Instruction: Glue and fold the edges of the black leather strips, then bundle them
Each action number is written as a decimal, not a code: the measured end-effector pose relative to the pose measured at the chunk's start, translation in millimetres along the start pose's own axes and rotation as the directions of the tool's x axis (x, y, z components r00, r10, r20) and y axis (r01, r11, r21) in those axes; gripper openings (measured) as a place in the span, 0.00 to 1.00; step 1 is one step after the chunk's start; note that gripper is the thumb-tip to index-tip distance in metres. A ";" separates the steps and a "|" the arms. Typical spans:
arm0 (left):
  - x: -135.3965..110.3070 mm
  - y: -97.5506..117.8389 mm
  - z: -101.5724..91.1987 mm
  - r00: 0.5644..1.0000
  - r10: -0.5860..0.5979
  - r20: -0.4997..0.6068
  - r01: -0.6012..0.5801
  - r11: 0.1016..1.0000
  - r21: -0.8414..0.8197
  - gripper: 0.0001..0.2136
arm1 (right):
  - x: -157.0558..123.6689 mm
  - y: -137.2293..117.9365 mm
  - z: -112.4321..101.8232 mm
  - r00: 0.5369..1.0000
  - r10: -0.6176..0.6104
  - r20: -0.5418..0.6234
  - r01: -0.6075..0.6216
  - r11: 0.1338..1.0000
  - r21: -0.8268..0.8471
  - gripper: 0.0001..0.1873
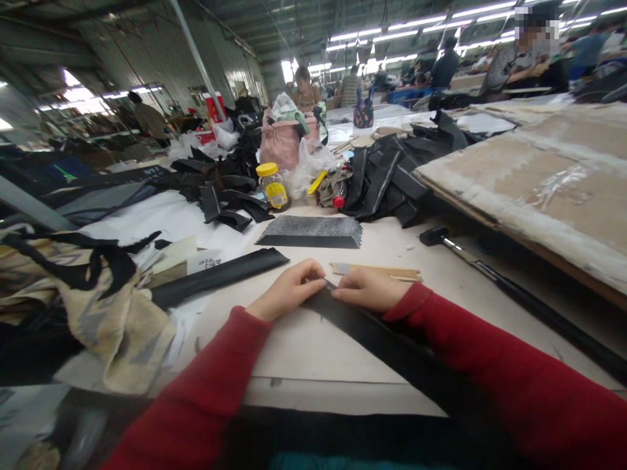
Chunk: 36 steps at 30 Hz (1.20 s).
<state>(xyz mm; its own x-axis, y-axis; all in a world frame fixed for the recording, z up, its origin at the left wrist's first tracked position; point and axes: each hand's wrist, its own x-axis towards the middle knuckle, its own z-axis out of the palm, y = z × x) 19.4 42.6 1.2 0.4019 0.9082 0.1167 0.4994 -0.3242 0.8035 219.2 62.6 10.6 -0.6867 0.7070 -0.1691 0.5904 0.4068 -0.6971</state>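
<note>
A long black strip of material (377,336) runs from the middle of the table down to the right, towards my body. My left hand (294,284) pinches its far end between thumb and fingers. Close beside it, my right hand (367,289) grips the strip's right edge, fingers curled. Just past my hands lies a flat yellowish wooden piece (377,270), partly behind the right hand. Farther off sits a neat stack of grey-and-black strips (309,232). Another black strip (220,277) lies to the left of my left hand.
A hammer (484,267) with a dark handle lies at right, beside a raised board (533,176). Beyond the stack stand a yellow-lidded jar (272,188), a pink bag (284,140) and a heap of black strips (386,173). Beige cloth (117,326) lies at left. People work in the background.
</note>
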 end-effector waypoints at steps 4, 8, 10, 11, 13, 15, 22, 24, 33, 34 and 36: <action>1.2 -2.3 -12.0 0.982 0.000 -0.190 0.008 0.999 0.042 0.07 | -2.2 -0.4 -9.8 0.998 0.025 0.051 -0.031 0.993 0.115 0.18; -1.1 -2.7 -20.1 0.952 0.124 -0.278 -0.030 0.947 0.321 0.05 | -2.4 -1.7 -11.4 0.998 0.046 0.037 -0.052 0.982 0.181 0.17; -2.8 -0.8 -18.7 0.947 0.230 -0.222 -0.089 0.856 0.509 0.07 | -1.4 -2.6 -7.5 1.000 0.025 -0.002 -0.024 0.990 0.139 0.16; -3.4 0.9 -16.4 0.943 0.275 -0.187 -0.120 0.805 0.581 0.08 | -0.8 -3.3 -4.7 1.000 0.007 -0.024 -0.004 0.994 0.107 0.16; -3.8 5.2 -9.4 0.934 0.336 -0.120 -0.180 0.735 0.654 0.10 | 0.2 -5.4 1.0 0.997 -0.026 -0.067 0.029 0.998 0.051 0.16; -3.1 9.1 -1.2 0.931 0.363 -0.037 -0.250 0.708 0.661 0.10 | 0.5 -8.4 5.9 0.993 -0.060 -0.102 0.062 0.998 0.012 0.15; -0.7 6.6 3.7 0.943 0.329 0.058 -0.268 0.641 0.719 0.20 | 0.3 -20.0 11.3 0.981 -0.111 -0.156 0.109 0.994 -0.021 0.16; -1.3 5.6 -2.0 0.929 0.369 0.044 -0.278 0.610 0.742 0.20 | 0.7 -22.0 10.8 0.980 -0.121 -0.155 0.125 0.992 0.019 0.17; -2.2 -0.4 -20.7 0.910 0.412 -0.038 -0.210 0.540 0.815 0.19 | -6.1 -22.6 3.3 0.985 -0.118 -0.124 0.122 0.992 0.028 0.16; -2.3 -2.0 -21.9 0.911 0.410 -0.048 -0.201 0.540 0.818 0.19 | -7.0 -22.1 2.4 0.986 -0.116 -0.123 0.120 0.992 0.025 0.16; -2.5 -5.4 -24.4 0.911 0.408 -0.057 -0.188 0.535 0.824 0.19 | -9.0 -21.0 0.8 0.987 -0.112 -0.111 0.115 0.993 0.016 0.14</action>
<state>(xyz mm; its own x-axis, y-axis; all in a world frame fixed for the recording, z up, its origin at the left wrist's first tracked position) -3.0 48.6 10.8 0.5261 0.7101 0.4679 0.8237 -0.5623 -0.0730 212.7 47.2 26.2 -0.6974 0.7166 -0.0113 0.5006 0.4757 -0.7232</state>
